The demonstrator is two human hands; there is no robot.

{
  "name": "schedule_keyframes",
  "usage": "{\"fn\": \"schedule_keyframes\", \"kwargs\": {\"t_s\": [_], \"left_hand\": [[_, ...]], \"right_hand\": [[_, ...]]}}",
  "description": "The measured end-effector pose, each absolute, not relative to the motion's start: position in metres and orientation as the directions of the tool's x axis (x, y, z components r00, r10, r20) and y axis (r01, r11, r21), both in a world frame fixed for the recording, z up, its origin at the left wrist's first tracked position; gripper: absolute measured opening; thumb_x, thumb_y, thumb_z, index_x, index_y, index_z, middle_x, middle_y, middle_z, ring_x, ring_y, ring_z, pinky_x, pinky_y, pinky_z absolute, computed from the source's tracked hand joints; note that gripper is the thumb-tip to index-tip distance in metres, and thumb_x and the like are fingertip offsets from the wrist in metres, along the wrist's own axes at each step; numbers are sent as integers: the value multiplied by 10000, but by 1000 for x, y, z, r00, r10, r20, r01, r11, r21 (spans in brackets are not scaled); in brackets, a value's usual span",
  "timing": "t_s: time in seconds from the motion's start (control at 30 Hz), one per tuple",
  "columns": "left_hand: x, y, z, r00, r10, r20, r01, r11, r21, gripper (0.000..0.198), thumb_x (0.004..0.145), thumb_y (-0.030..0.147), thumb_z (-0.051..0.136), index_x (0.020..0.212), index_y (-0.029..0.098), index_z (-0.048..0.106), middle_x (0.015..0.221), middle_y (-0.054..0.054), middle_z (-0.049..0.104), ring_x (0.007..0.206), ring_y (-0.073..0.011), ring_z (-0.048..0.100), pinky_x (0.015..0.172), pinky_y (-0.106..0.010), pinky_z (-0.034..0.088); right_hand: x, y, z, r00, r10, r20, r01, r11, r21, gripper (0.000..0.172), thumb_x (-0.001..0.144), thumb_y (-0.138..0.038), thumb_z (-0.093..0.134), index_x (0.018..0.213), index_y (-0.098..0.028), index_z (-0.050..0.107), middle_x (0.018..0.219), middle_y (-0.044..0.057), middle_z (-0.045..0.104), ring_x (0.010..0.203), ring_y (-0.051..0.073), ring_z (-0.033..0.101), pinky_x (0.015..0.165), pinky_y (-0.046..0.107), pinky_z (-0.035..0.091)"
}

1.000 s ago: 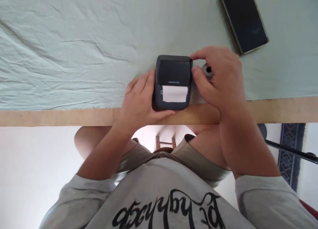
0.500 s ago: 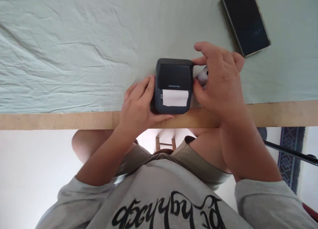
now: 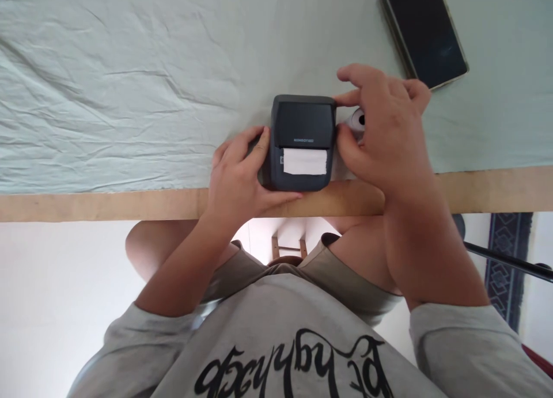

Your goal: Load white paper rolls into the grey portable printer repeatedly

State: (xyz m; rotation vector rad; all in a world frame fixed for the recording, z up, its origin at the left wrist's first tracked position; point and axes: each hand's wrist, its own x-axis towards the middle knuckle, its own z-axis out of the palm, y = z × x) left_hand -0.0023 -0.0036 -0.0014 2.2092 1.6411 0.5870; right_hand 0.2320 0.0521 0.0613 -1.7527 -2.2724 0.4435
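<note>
A dark label printer (image 3: pixel 305 120) sits near the front edge of the table, with a strip of white paper (image 3: pixel 305 162) sticking out of its slot. My left hand (image 3: pixel 237 176) holds its left side, the thumb lying along the front face. On the other side, my right hand (image 3: pixel 384 124) grips the printer's right side with a fingertip near the back corner and the thumb lower down; another finger is raised. A white paper roll (image 3: pixel 353 121) with a dark core hole lies beside the printer, partly hidden behind my right hand.
A dark-screened phone (image 3: pixel 425 35) in a case lies at the back right. Wrinkled pale green cloth (image 3: pixel 129 87) covers the table up to its bare wooden front edge (image 3: pixel 103 205). A black bar (image 3: pixel 505 257) is below at the right.
The whole view has shifted slightly, so the printer and table edge appear a little higher. Both hands keep their places on the printer. The roll's core hole shows more plainly.
</note>
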Motion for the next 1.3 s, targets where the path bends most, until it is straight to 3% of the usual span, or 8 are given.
{"fn": "schedule_keyframes", "kwargs": {"t_s": [0.2, 0.37, 0.5, 0.67, 0.8, 0.93, 1.1, 1.3], "left_hand": [[-2, -3, -3, 263, 960, 97, 830, -277, 484, 1184, 757, 1011, 603, 1616, 204, 486, 1578, -188, 592, 1455, -435, 558, 1234, -555, 408], [-3, -4, 0, 275, 955, 109, 799, -291, 526, 896, 995, 838, 412, 1614, 192, 466, 1566, -174, 612, 1454, -386, 566, 1236, -528, 387], [-1, -4, 2, 276, 956, 102, 797, -287, 532, 842, 1018, 781, 427, 1606, 180, 462, 1539, -179, 634, 1423, -386, 589, 1234, -534, 387], [-1, -4, 2, 290, 953, 89, 804, -293, 518, 831, 1005, 752, 496, 1611, 186, 452, 1534, -176, 633, 1426, -394, 584, 1243, -531, 377], [-1, -4, 1, 290, 952, 96, 806, -297, 511, 858, 1003, 767, 483, 1605, 155, 462, 1505, -182, 647, 1403, -390, 597, 1232, -518, 388], [-2, -5, 2, 292, 951, 103, 804, -302, 511, 863, 1007, 779, 464, 1608, 160, 463, 1513, -186, 646, 1387, -390, 611, 1211, -503, 403], [-2, -3, 4, 299, 949, 96, 795, -304, 526, 838, 1001, 754, 494, 1601, 168, 477, 1526, -186, 641, 1394, -398, 607, 1203, -529, 415], [-2, -3, 4, 302, 945, 123, 791, -320, 522, 840, 1014, 718, 476, 1571, 90, 505, 1468, -223, 667, 1358, -410, 628, 1150, -530, 450]], "right_hand": [[235, 55, 66, -283, 953, 109, 849, 302, -433, 516, 874, -148, 540, 1371, -278, 586, 1332, 92, 769, 1357, 320, 629, 1162, 586, 384], [233, 51, 66, -462, 860, 215, 744, 508, -433, 343, 848, -297, 683, 1191, -311, 674, 1258, 77, 780, 1475, 353, 555, 1187, 607, 380], [231, 54, 68, -460, 868, 188, 777, 495, -388, 220, 845, -310, 721, 1060, -337, 683, 1190, 55, 779, 1448, 394, 559, 1158, 634, 378], [224, 64, 73, -427, 828, 363, 756, 547, -358, 188, 853, -208, 640, 1002, -300, 708, 885, 13, 706, 1018, 285, 713, 951, 469, 497], [211, 67, 77, -359, 815, 455, 774, 532, -342, 366, 796, -115, 556, 1090, -273, 706, 652, -40, 457, 649, 178, 553, 729, 346, 473], [202, 64, 86, -247, 913, 325, 873, 355, -334, 320, 899, -143, 509, 1139, -265, 681, 723, -4, 564, 749, 203, 608, 819, 353, 524], [197, 66, 90, -370, 921, 119, 851, 387, -354, 322, 936, -228, 543, 1219, -317, 666, 1033, 15, 769, 891, 225, 703, 906, 378, 543], [189, 73, 92, -397, 910, -117, 912, 377, -161, 276, 976, -239, 511, 1136, -297, 727, 1029, 47, 804, 937, 298, 736, 734, 409, 477]]}}
